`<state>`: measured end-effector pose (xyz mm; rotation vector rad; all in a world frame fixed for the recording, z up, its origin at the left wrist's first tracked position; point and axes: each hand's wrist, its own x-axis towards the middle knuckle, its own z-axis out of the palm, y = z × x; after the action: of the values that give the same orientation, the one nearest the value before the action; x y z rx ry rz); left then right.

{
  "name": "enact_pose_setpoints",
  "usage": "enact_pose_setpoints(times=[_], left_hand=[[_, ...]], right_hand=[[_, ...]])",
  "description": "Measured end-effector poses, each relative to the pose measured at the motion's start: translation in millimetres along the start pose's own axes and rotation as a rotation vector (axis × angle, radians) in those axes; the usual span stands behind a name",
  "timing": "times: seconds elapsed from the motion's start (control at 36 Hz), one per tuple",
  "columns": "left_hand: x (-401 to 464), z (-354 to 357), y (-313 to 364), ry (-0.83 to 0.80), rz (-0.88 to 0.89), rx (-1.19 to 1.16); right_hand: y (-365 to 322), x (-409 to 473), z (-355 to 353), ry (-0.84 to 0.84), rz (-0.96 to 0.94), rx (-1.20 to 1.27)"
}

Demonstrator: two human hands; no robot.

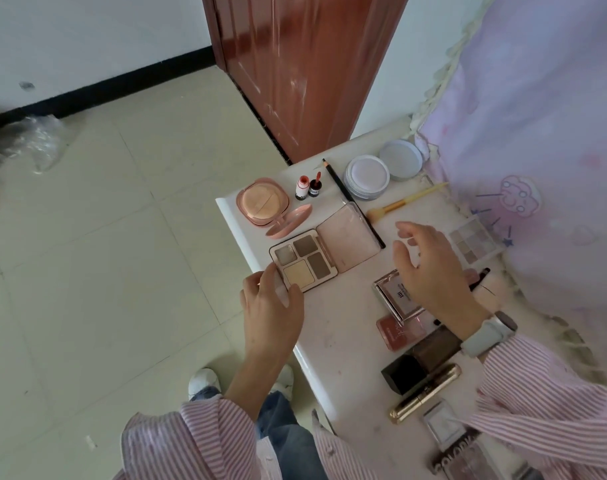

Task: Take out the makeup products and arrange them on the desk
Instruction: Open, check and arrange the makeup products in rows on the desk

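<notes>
Arrangement well advanced: most makeup products lie spread across the desk (343,344), the left hand (271,303) pinching the open eyeshadow palette (324,249) at its near corner, the right hand (430,271) hovering relaxed above a clear compact (397,296).

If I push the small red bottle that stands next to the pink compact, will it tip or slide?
The small red bottle stands upright and is tall for its narrow base, so a push near its cap would probably tip it. Being round, it may then roll on the desk. It looks light, so a low push might slide it.
</notes>
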<state>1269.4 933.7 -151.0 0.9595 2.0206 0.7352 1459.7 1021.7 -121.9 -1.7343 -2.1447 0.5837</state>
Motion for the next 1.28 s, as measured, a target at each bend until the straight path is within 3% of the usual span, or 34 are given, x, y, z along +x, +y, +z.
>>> enact_pose_setpoints(times=[0.14,0.25,0.36,0.42,0.5,0.56,0.61,0.67,0.69,0.78,0.83,0.92,1.03,1.17,1.28], left_hand=[[-5,-1,1,-0.011,-0.015,-0.046],[-10,-3,0,-0.039,-0.006,-0.065],[-15,-13,-3,-0.041,-0.003,-0.059],[-18,-20,-3,-0.034,0.007,-0.068],[-24,-34,1,-0.07,0.015,-0.123],[-31,-44,7,-0.19,0.006,-0.22],[-43,-51,14,-0.323,0.028,-0.313],[-59,-58,23,-0.376,0.117,-0.334],[-65,-59,27,-0.38,0.152,-0.355],[-86,-74,39,-0.419,0.228,-0.428],[-104,-89,44,-0.495,0.215,-0.512],[-119,-109,45,-0.534,0.078,-0.726],[-135,-131,56,-0.499,-0.201,-1.062],[-166,-154,74,-0.626,-0.176,-1.202],[-176,-157,75,-0.695,-0.189,-1.269]], right_hand=[[2,-24,5,-0.375,0.095,-0.579],[1,-29,15,-0.347,0.091,-0.692],[-1,-30,15,-0.345,0.14,-0.588],[-2,-32,9,-0.241,0.188,-0.365],[-14,-35,-12,-0.03,0.406,0.286],[-30,-39,-28,0.039,0.615,0.801],[-46,-47,-39,0.049,0.754,1.154],[-71,-61,-44,-0.003,0.812,1.307],[-83,-67,-42,-0.042,0.83,1.251],[-122,-92,-40,-0.145,0.717,0.728],[-147,-114,-42,-0.167,0.565,0.562],[-173,-141,-50,-0.17,0.342,0.505],[-194,-163,-67,-0.039,0.092,0.432],[-217,-186,-83,0.115,-0.182,0.27],[-215,-198,-93,0.114,-0.302,0.141]])
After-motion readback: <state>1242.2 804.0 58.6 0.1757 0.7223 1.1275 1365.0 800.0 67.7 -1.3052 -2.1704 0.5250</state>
